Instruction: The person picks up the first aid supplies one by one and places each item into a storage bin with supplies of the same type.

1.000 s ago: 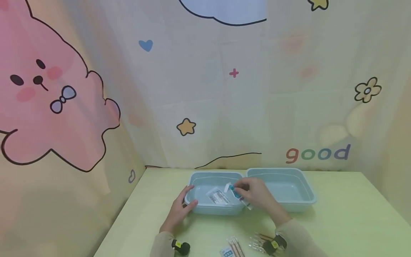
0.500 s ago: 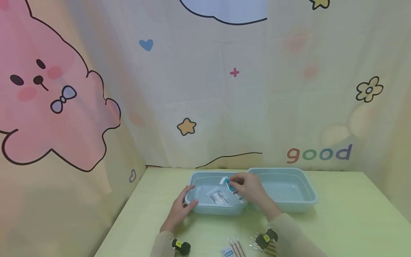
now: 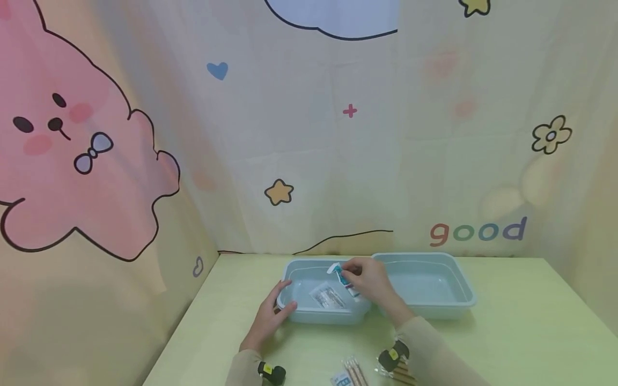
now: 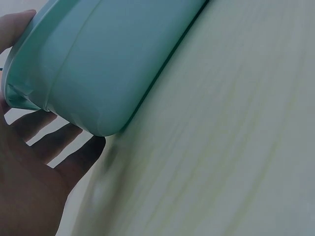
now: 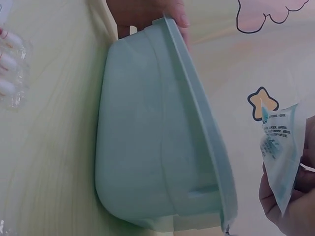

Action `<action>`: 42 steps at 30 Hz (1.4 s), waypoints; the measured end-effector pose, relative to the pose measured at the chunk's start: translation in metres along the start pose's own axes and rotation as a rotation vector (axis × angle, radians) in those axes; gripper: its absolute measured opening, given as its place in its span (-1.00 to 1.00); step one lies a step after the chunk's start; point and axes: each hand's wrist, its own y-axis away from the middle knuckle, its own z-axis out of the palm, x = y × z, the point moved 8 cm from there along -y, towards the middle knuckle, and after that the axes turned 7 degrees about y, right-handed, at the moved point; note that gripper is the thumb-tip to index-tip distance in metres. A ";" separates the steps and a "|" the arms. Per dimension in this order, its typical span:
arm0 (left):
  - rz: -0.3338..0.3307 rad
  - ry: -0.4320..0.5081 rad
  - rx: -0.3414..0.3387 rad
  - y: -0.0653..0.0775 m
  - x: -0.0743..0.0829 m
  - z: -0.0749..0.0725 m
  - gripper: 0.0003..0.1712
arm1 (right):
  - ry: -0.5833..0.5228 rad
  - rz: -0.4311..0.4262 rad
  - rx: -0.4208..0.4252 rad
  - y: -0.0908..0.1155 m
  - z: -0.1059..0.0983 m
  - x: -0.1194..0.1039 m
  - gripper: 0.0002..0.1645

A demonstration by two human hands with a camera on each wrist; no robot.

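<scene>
My left hand (image 3: pixel 264 317) grips the left end of a light blue plastic basin (image 3: pixel 324 317). In the left wrist view, its thumb lies over the rim and its fingers spread against the basin's end wall. My right hand (image 3: pixel 373 281) pinches a small white and teal printed packet (image 3: pixel 345 280) above the right part of that basin. The right wrist view shows dark print on the packet (image 5: pixel 281 140), which hangs apart from the basin's rim. Inside the basin lies a flat clear packet (image 3: pixel 328 296) with grey print or contents, too small to read.
A second light blue basin (image 3: pixel 425 311) stands to the right, close against the first. Near the front edge lie a pack of thin sticks (image 3: pixel 355 371) with a blue-white label and wrapped brown sticks (image 3: pixel 403 374), partly under my right wrist. A printed curtain (image 3: pixel 318 161) hangs behind.
My right hand has moved left with the packet, from the basin's right rim to farther over its inside. My left hand has kept its hold on the basin's end.
</scene>
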 end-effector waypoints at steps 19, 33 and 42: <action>0.001 -0.002 0.006 0.003 -0.003 0.002 -0.30 | 0.041 0.017 0.043 -0.001 0.016 0.019 -0.90; 0.031 0.011 0.001 0.000 -0.001 0.000 -0.32 | 0.036 0.054 0.020 -0.001 0.020 0.026 -0.88; 0.029 0.017 -0.014 0.001 0.005 0.001 -0.31 | 0.039 0.074 0.017 -0.001 0.018 0.026 -0.87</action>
